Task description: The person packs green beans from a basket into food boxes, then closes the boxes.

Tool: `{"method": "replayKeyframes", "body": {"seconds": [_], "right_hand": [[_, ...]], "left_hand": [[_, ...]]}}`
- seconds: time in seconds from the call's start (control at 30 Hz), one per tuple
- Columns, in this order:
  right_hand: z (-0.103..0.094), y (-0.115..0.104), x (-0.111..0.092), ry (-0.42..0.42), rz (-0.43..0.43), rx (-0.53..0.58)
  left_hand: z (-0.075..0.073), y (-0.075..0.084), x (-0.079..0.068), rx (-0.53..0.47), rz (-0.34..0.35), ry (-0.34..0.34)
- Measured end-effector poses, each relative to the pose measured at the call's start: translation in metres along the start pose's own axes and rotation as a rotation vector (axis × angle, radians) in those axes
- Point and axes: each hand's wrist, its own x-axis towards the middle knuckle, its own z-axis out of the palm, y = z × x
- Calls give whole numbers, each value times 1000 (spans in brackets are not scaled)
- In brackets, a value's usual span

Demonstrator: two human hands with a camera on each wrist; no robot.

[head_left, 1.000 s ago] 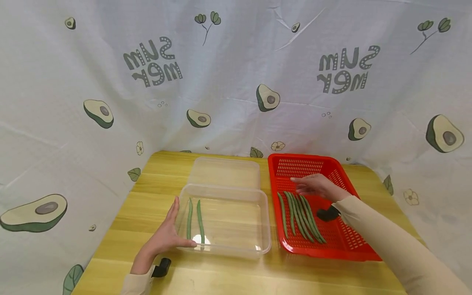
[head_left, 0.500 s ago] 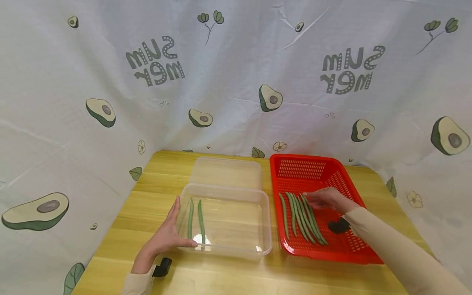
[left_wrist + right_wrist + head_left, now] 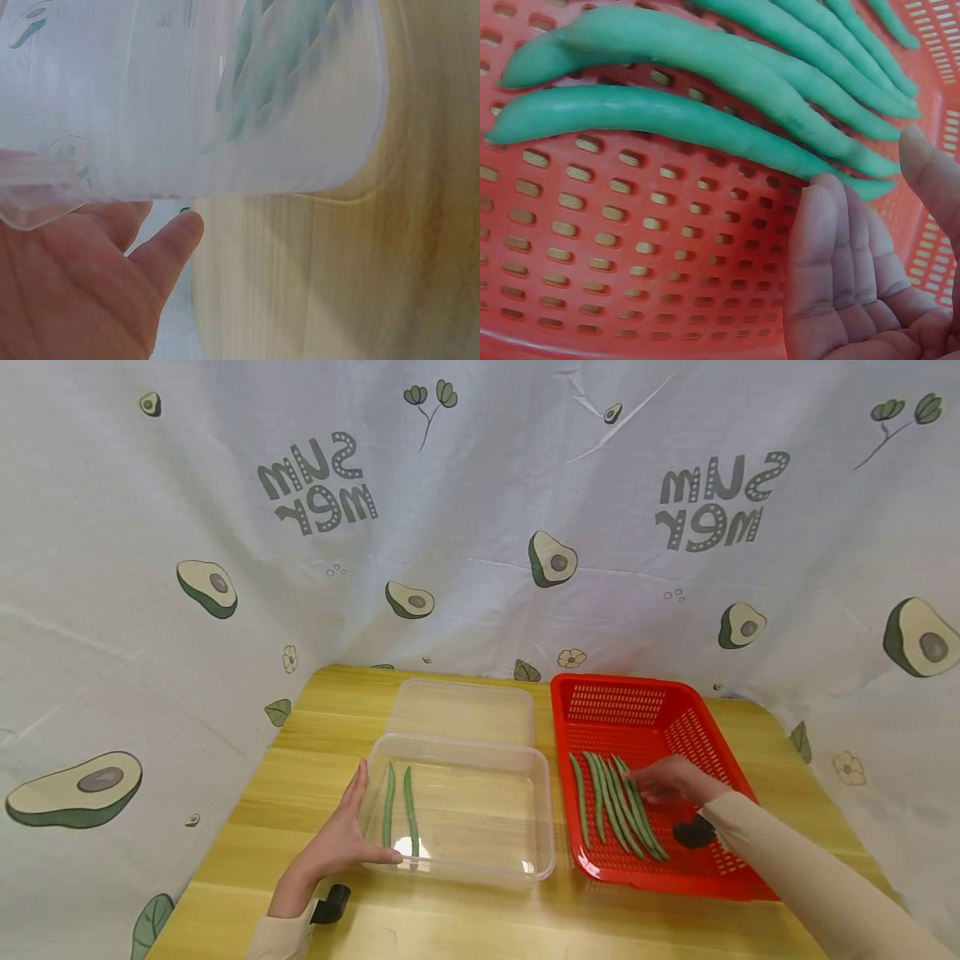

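A clear plastic box [image 3: 480, 802] stands at mid-table with two green beans [image 3: 412, 814] lying lengthwise in its left part. My left hand [image 3: 341, 835] rests at the box's near left corner, thumb along the front rim and fingers spread up the left side. To the right, a red perforated basket [image 3: 697, 860] holds several green beans [image 3: 615, 802] side by side. Inside it my right hand [image 3: 671, 779] reaches to the far end of the rightmost bean [image 3: 660, 120]. Its fingertips [image 3: 821, 195] are right at that bean, and the thumb [image 3: 922, 157] stands apart beyond the bean ends.
A flat translucent lid [image 3: 461, 710] lies behind the clear box on the wooden table [image 3: 450, 922]. Beyond the table hangs a white cloth [image 3: 465, 510] printed with avocados. The red basket stands close beside the clear box's right wall.
Inside the basket my right hand has come right and nearer, from above the beans' far ends to the side of the rightmost one. The left hand stays at the box.
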Motion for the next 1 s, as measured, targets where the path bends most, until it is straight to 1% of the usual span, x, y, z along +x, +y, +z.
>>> {"method": "replayKeyframes", "body": {"seconds": [0.2, 0.3, 0.5, 0.6, 0.73, 0.87, 1.0], "right_hand": [[2, 2, 0, 14, 14, -50], [3, 5, 1, -1, 12, -75], [6, 8, 1, 12, 33, -90], [8, 7, -1, 25, 27, -93], [11, 6, -4, 14, -3, -78], [12, 8, -3, -6, -14, -54], [12, 9, -1, 2, -7, -49]], "left_hand": [[1, -1, 0, -2, -7, -1], [2, -2, 0, 4, -3, 1], [1, -1, 0, 9, 2, 1], [0, 0, 0, 12, 0, 1], [0, 0, 0, 11, -6, 0], [0, -1, 0, 10, -7, 0], [1, -1, 0, 8, -13, 1]]}}
